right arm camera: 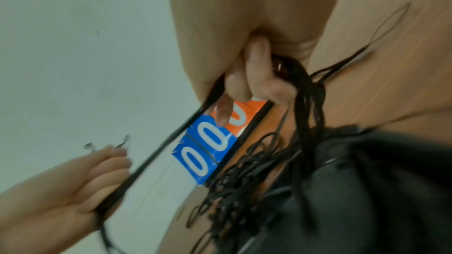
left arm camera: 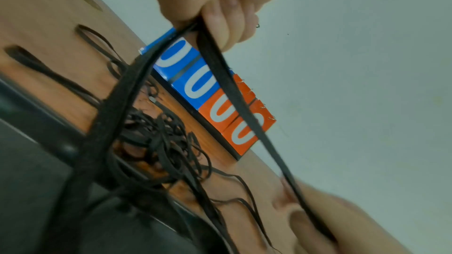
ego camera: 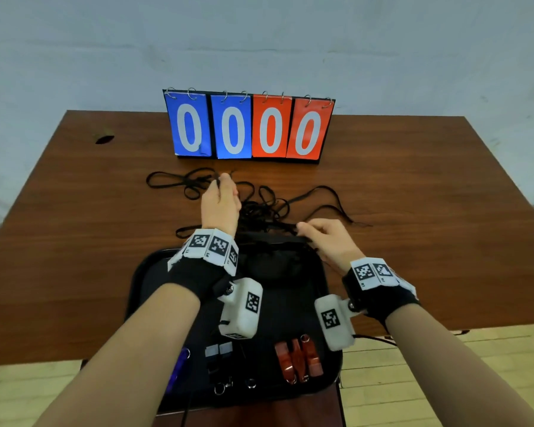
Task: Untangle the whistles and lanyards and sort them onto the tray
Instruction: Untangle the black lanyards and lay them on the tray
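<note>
A tangle of black lanyards (ego camera: 259, 211) lies on the wooden table just beyond the black tray (ego camera: 136, 291). My left hand (ego camera: 222, 181) is raised over the tangle and grips one black lanyard strap (left arm camera: 234, 92). A metal clip (right arm camera: 123, 140) pokes out above its fingers. My right hand (ego camera: 301, 231) pinches the same strap (right arm camera: 159, 152) at the tray's far edge, together with a bunch of other strands. The strap runs taut between both hands. On the tray's near part lie orange whistles (ego camera: 299, 359), a blue whistle (ego camera: 179, 368) and black whistles (ego camera: 218, 352).
A flip scoreboard (ego camera: 247, 127) showing blue and orange zeros stands at the back of the table, close behind the lanyards. Loose lanyard loops (ego camera: 173, 180) spread left and right of the tangle. Small metal rings (ego camera: 225, 386) lie at the tray's front edge.
</note>
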The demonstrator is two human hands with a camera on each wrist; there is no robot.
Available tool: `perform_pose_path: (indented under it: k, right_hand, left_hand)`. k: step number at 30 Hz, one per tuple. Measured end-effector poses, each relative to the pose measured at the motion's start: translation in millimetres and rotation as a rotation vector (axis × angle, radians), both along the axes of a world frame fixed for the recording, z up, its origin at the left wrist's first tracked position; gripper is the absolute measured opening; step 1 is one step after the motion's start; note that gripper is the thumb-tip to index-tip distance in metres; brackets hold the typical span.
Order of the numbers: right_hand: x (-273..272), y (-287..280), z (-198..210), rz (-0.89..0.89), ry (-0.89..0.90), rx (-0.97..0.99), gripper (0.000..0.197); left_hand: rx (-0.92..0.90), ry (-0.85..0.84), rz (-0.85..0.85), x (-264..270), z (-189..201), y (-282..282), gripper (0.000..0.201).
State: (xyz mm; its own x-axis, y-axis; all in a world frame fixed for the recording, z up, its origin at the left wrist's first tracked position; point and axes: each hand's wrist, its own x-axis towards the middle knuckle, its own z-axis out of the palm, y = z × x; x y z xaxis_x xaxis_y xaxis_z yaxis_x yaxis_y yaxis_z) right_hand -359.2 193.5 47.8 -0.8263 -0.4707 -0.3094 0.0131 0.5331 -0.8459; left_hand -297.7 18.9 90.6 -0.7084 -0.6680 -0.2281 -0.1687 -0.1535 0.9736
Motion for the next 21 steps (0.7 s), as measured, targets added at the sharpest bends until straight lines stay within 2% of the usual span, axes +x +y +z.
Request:
perform_pose_path:
  k: [3,8,12,13,16,17,18,21]
  right_hand:
    - [-9,21,-4,-0.122,0.12,0.116,0.032]
    - [0,20,-6,0.073,-0.037,0.347,0.032]
    - [-3,33,-14,0.014,0.041,0.544,0.038]
    - [-2,35,-14,0.053,-0.003,0.569,0.037]
    - [6,32,-14,0.293,-0.322,0.585,0.03]
    - [9,30,-15,0.328,-0.373,0.568,0.029]
    - [10,28,-17,0.327,-0.345,0.55,0.026]
    - [5,28,-20,0.167,-0.013,0.552,0.017]
  left_hand:
    - [-0.032,-0.037,0.125,4,-5,-19,0.035]
    - [-0.06,0.005,0.088,8,-4,-21,0.03]
    - [-0.014,0.069,0.195,14,8,-30,0.034]
    - [-0.016,0.067,0.197,15,10,-32,0.034]
    - [0.006,0.025,0.128,16,6,-29,0.038]
    - [0.021,-0.003,0.092,15,2,-25,0.04]
    - [0.036,-0.03,0.057,15,-1,-22,0.042]
    - [0.039,-0.086,-0.029,15,-12,-11,0.04]
